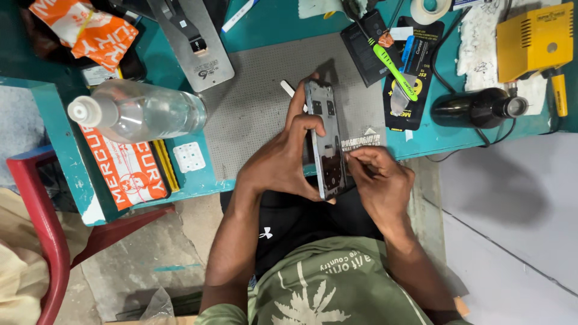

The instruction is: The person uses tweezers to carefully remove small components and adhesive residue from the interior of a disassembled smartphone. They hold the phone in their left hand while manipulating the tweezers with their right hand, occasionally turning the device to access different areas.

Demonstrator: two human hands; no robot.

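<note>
My left hand point(280, 159) grips an opened phone frame point(325, 135), dark and upright on its long edge, over the near edge of a grey work mat point(253, 102). Its inner side with small parts faces right. My right hand point(376, 177) is pinched at the frame's lower right side, fingertips against it; whether it holds a small tool or part I cannot tell. A white stick-like piece point(288, 88) pokes out behind my left fingers.
A clear plastic bottle point(141, 111) lies at left on the teal bench point(421, 138). A metal plate point(192, 42), a green-handled tool point(394, 71), a black cylinder point(475, 108), a yellow box point(536, 39) and orange packets point(90, 30) surround the mat. A red chair point(36, 210) stands at left.
</note>
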